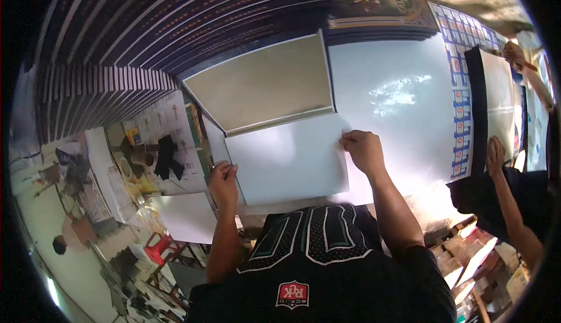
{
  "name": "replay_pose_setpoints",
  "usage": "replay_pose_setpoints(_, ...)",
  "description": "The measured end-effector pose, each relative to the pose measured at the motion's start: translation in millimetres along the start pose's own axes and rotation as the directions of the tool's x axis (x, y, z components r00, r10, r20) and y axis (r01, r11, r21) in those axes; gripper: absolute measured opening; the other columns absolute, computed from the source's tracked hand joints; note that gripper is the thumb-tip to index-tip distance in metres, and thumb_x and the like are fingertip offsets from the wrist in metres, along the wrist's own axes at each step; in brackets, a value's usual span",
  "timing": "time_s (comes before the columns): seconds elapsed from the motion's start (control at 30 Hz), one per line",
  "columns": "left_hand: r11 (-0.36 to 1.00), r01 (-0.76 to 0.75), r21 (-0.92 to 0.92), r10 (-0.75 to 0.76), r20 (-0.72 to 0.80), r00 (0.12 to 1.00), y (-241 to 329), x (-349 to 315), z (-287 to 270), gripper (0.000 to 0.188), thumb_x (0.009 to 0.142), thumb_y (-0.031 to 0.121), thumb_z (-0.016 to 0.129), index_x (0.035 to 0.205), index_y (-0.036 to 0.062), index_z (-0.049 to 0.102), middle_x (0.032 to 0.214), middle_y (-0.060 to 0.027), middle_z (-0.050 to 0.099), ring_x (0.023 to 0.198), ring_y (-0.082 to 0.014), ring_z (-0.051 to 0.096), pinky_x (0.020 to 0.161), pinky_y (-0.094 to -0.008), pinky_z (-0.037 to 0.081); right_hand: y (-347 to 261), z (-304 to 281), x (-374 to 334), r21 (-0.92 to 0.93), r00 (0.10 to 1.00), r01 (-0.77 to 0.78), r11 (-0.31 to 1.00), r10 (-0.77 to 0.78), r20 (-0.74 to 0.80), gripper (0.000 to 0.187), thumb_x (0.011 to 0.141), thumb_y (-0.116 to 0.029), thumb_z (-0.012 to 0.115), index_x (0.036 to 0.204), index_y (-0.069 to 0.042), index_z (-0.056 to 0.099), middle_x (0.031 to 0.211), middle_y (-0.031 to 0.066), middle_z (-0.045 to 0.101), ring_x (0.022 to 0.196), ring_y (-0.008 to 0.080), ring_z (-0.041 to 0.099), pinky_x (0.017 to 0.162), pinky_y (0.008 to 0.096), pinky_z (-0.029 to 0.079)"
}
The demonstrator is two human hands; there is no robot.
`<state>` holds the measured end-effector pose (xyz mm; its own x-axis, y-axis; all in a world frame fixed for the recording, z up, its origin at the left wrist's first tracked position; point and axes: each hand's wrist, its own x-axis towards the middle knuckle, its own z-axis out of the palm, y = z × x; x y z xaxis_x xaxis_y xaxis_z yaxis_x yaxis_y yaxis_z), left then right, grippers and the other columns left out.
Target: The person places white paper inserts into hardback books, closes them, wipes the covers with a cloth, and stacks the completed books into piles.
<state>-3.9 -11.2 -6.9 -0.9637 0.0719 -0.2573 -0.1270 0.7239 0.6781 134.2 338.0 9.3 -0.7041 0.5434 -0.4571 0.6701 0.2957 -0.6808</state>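
A white sheet (289, 162) lies in front of me, its far edge against a grey-beige board panel (266, 86) with dark borders. My left hand (223, 184) is closed at the sheet's left edge, thumb and fingers pinched together. On the opposite edge, my right hand (363, 149) pinches the sheet near its upper right corner. Both forearms reach in from below. Whether the sheet is fixed to the panel cannot be made out.
Tall stacks of dark, patterned covers (234, 7) rise at the far side and left. A glossy white surface (391, 89) lies to the right. Beyond it, a co-worker's hands (497, 153) work at another dark-edged panel (498, 101). A red plastic chair (156, 248) stands lower left.
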Motion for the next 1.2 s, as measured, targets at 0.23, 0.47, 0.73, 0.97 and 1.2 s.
replay_pose_setpoints(0.23, 0.991, -0.052, 0.127, 0.047, 0.043, 0.998, -1, 3, -2, 0.029, 0.085, 0.015, 0.075, 0.106, -0.0013, 0.064, 0.09, -0.0101, 0.071, 0.077, -0.0161, 0.066, 0.07, -0.029, 0.053, 7, 4, -1, 0.028, 0.999, -0.009, 1.0, 0.01, -0.053, 0.018, 0.078, -0.021, 0.068, 0.088, -0.007, 0.075, 0.085, 0.0168, 0.07, 0.079, 0.0361, 0.068, 0.075, 0.042, 0.054)
replay_pose_setpoints(0.47, 0.997, -0.074, -0.028, 0.074, 0.029, 0.997, -17, 15, 3, 0.027, 0.087, 0.016, 0.073, 0.103, -0.004, 0.064, 0.087, -0.0083, 0.068, 0.073, -0.0127, 0.061, 0.066, -0.0262, 0.051, 21, 8, 2, -0.058, 0.987, 0.094, 0.994, -0.101, -0.125, 0.016, 0.078, -0.02, 0.068, 0.086, -0.008, 0.075, 0.084, 0.0169, 0.07, 0.079, 0.0367, 0.067, 0.074, 0.0431, 0.054)
replay_pose_setpoints(0.73, 0.982, -0.033, -0.187, 0.045, 0.061, 0.997, -35, 24, 5, 0.028, 0.087, 0.015, 0.072, 0.105, -0.0044, 0.062, 0.089, -0.0084, 0.067, 0.074, -0.0132, 0.061, 0.068, -0.0256, 0.051, 24, 12, 4, -0.099, 0.977, 0.167, 0.981, -0.178, -0.118, 0.012, 0.077, -0.019, 0.069, 0.081, -0.009, 0.074, 0.083, 0.0164, 0.07, 0.079, 0.0366, 0.067, 0.074, 0.0432, 0.055)
replay_pose_setpoints(0.97, 0.983, -0.03, -0.181, 0.044, 0.072, 0.996, -42, 31, -1, 0.033, 0.085, 0.015, 0.076, 0.108, -0.0026, 0.06, 0.089, -0.0056, 0.067, 0.071, -0.0107, 0.059, 0.062, -0.0246, 0.05, 27, 14, 2, -0.05, 0.985, 0.141, 0.989, -0.145, -0.093, 0.02, 0.076, -0.019, 0.072, 0.092, -0.008, 0.073, 0.085, 0.0141, 0.071, 0.081, 0.0351, 0.068, 0.076, 0.041, 0.054)
replay_pose_setpoints(1.2, 0.999, -0.007, -0.037, 0.009, 0.055, 0.998, -28, 18, -2, 0.033, 0.085, 0.012, 0.073, 0.11, -0.0036, 0.059, 0.089, -0.0075, 0.067, 0.072, -0.0117, 0.058, 0.063, -0.026, 0.048, 22, 8, -11, 0.21, 0.986, 0.045, 0.977, -0.009, -0.168, 0.046, 0.074, -0.012, 0.073, 0.117, -0.002, 0.059, 0.086, 0.0139, 0.072, 0.083, 0.0318, 0.069, 0.076, 0.0405, 0.053)
